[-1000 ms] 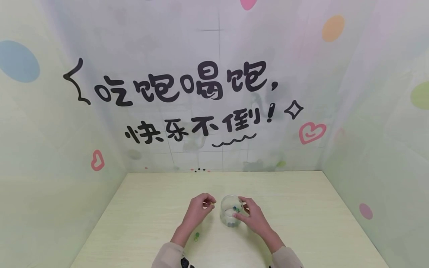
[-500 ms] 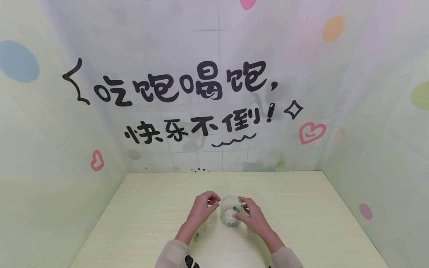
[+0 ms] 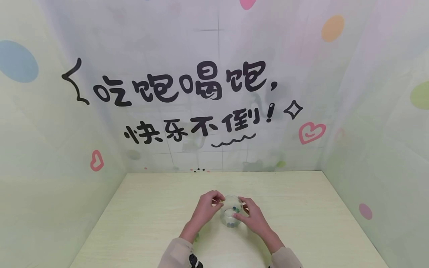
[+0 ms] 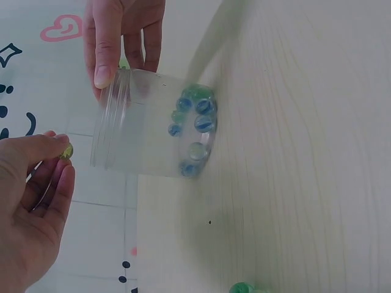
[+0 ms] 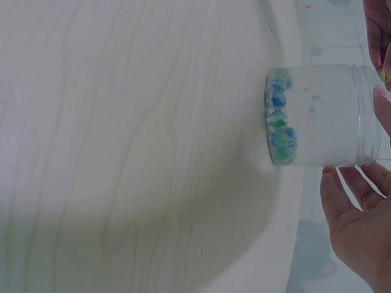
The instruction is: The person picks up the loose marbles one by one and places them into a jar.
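A clear plastic jar [image 3: 230, 219] stands upright on the table. Blue and green glass marbles [image 4: 204, 124] lie in its bottom, several of them. My right hand [image 3: 253, 217] holds the jar from the right, thumb and fingers around its upper part. Between thumb and fingertips, my left hand [image 3: 206, 207] pinches a yellow-green marble [image 4: 68, 151]. In the left wrist view that marble is just outside the jar's open mouth, near the rim. A green marble [image 4: 240, 288] lies on the table at the bottom edge of that view; in the head view the left forearm partly covers it.
The pale wood-grain table [image 3: 151, 208] is walled in on three sides by printed sheeting. The back sheet [image 3: 187, 156] bears black lettering and hearts, and rises straight from the table's far edge.
With the marble pinched, my left hand has moved right and slightly away, up to the jar's rim. The right hand and the jar have stayed where they were.
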The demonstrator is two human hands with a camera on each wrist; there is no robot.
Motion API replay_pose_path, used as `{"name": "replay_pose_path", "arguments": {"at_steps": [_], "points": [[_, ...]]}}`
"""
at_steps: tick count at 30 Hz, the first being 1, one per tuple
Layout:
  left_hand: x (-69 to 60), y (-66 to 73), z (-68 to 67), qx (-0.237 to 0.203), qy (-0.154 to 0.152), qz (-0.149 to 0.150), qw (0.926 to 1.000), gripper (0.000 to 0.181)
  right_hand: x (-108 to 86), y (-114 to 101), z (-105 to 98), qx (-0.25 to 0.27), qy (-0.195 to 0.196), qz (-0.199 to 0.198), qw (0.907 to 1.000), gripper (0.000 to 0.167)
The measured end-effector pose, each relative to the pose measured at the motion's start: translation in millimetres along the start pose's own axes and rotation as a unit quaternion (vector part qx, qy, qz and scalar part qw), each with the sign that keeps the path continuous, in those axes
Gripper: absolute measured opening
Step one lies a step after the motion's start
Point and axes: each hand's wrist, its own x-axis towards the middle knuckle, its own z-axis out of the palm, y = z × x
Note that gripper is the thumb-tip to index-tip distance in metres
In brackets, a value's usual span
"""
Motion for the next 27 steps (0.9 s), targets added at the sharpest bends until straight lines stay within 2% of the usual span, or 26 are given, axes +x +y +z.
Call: {"name": "replay_pose_path", "arguments": {"at_steps": [16,19,27], "points": [[1.0,4.0,6.9,-0.002,-0.011,-0.002,0.9999,0.012,-0.8,-1.2,0.7,-0.001,-0.002,0.001,1.0,0.061],[0.7,2.8,6.4,0.001,-0.009,0.001,1.0,0.012,-1.1,-0.7,0.1,-0.001,-0.002,0.0,1.0,0.06],[-1.2,-1.4,2.6,0.004,-0.008,-0.014,0.9999,0.012,-1.2,0.5,-0.9,0.004,-0.001,0.001,1.0,0.062]]}}
